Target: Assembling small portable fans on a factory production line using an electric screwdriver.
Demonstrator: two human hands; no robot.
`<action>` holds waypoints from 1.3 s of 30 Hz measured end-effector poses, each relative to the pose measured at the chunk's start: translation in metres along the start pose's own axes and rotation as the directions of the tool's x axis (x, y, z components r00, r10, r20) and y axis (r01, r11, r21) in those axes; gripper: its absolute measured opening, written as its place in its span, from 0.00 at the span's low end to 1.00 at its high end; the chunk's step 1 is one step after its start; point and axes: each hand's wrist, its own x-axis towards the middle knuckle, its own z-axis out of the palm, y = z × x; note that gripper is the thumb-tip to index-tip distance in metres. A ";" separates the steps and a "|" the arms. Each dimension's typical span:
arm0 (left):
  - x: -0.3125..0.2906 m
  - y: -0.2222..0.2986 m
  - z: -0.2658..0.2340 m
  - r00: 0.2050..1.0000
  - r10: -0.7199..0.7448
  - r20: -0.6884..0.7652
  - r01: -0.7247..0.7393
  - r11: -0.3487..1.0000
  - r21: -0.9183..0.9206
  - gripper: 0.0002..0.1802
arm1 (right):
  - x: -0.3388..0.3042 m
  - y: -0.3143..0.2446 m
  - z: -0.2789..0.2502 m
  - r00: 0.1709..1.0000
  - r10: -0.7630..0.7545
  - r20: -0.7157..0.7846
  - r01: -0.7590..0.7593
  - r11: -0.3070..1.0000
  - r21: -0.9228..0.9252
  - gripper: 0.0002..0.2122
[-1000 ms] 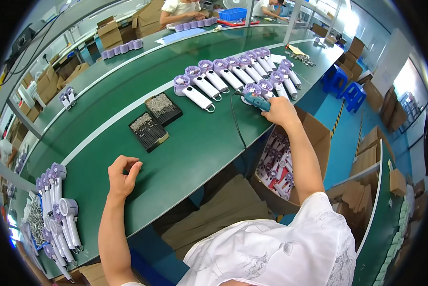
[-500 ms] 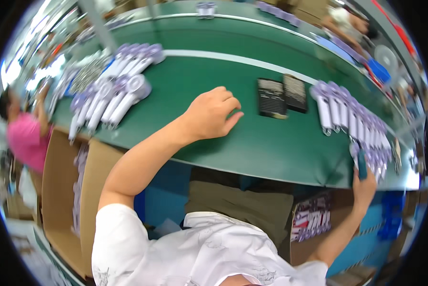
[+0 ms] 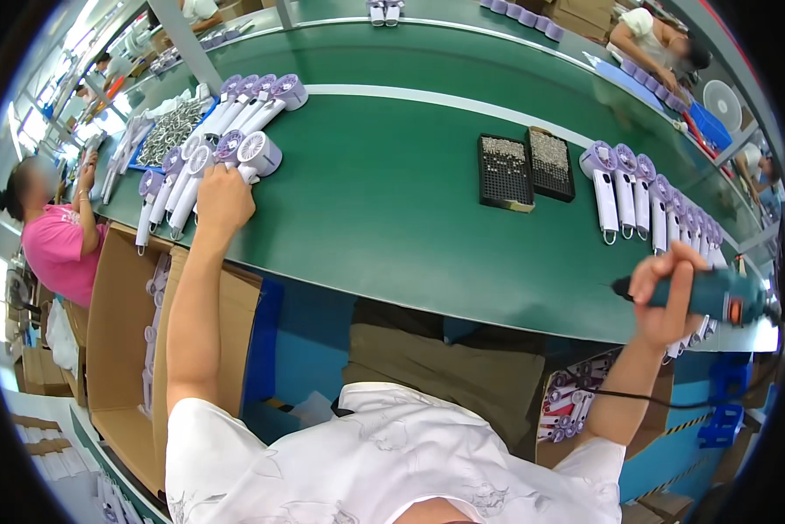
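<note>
At the left of the bench, my left hand (image 3: 224, 199) is closed round the handle of a white and lilac handheld fan (image 3: 259, 152), at the end of a row of similar fans (image 3: 198, 162). Its fingers hide most of that handle. My right hand (image 3: 667, 297) is wrapped round a teal electric screwdriver (image 3: 720, 295), held level above the bench's right side with its dark tip pointing left. Beyond and below the screwdriver lies another row of handheld fans (image 3: 624, 188), partly covered by my hand and the tool.
Two black screw trays (image 3: 506, 188) with small screws lie right of centre on the green bench (image 3: 383, 201). Metal rings fill a blue tray (image 3: 169, 135) at far left. An open carton (image 3: 117, 349) stands below. A black cord (image 3: 663, 402) crosses my right forearm. Co-workers sit beyond.
My left hand has moved left from mid-bench to the left row and taken hold of a fan. My right hand has lifted the screwdriver up off the right row and turned it level.
</note>
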 end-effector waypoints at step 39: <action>0.024 0.226 -0.081 0.833 0.475 0.286 0.541 -0.587 -0.603 0.29 | -0.018 0.063 0.157 0.521 0.848 -0.095 -0.846 0.528 0.071 0.16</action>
